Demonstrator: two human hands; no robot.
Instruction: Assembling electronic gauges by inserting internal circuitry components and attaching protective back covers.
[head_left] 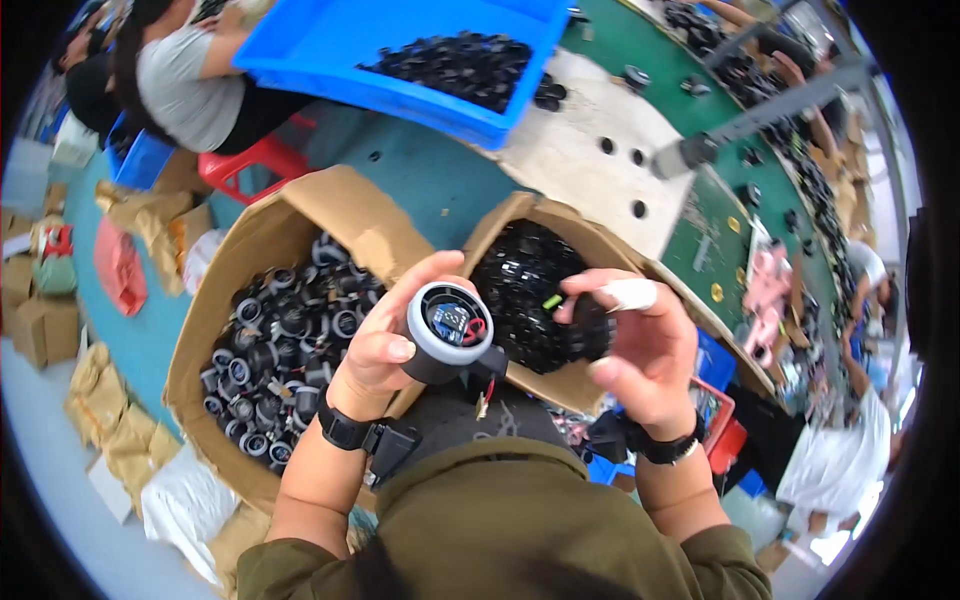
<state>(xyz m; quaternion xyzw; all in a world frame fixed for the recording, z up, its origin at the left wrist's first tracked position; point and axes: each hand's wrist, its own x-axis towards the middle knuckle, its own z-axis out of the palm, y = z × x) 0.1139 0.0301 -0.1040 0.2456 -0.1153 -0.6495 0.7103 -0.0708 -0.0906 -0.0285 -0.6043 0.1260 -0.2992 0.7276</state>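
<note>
My left hand [385,345] is closed round a black cylindrical housing [450,330] with a light grey ring. Its open face is turned up and shows a small circuit board and red wire inside. A short wire with a connector [484,398] hangs from its lower side. Between thumb and fingers of my right hand [645,345] sits a round black part [593,330], seen partly edge-on. White wrapping covers one right finger. A small bright green piece [553,301] shows near those fingertips; whether it touches them I cannot tell. The two held parts are apart.
At left, a cardboard box [290,215] holds many similar housings [285,345]. Another carton [510,215] contains shiny black parts [530,290]. A blue tray [400,95] of black pieces lies ahead. The green workbench [715,225] runs along the right. People sit nearby.
</note>
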